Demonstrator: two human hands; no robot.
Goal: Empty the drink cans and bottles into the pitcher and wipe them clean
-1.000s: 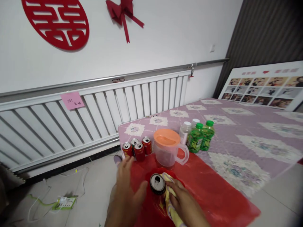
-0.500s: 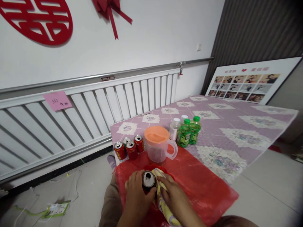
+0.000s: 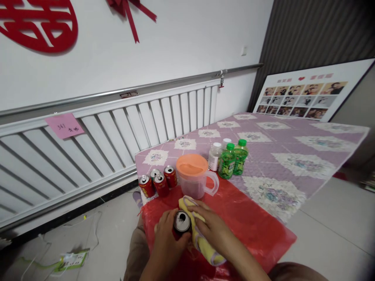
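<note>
Over the red plastic sheet (image 3: 249,226), my left hand (image 3: 166,236) is wrapped round a dark drink can (image 3: 182,221) whose opened top faces up. My right hand (image 3: 212,226) grips a yellow cloth (image 3: 205,248) with pale purple edging, its upper end beside the can. Just behind the cloth stands a clear plastic pitcher (image 3: 191,187) with an orange lid (image 3: 191,165) and its handle to the right. Several opened red drink cans (image 3: 161,185) are grouped left of the pitcher.
Green bottles (image 3: 227,162) and white-capped clear bottles (image 3: 215,156) stand right of the pitcher on the flowered tablecloth (image 3: 258,154). A white radiator (image 3: 117,128) runs along the wall. On the floor at left lie a power strip (image 3: 72,262) and loose cables.
My right hand and the cloth have moved slightly up, covering the red rim seen earlier behind the can. My left hand still holds the can. The whole view has shifted slightly.
</note>
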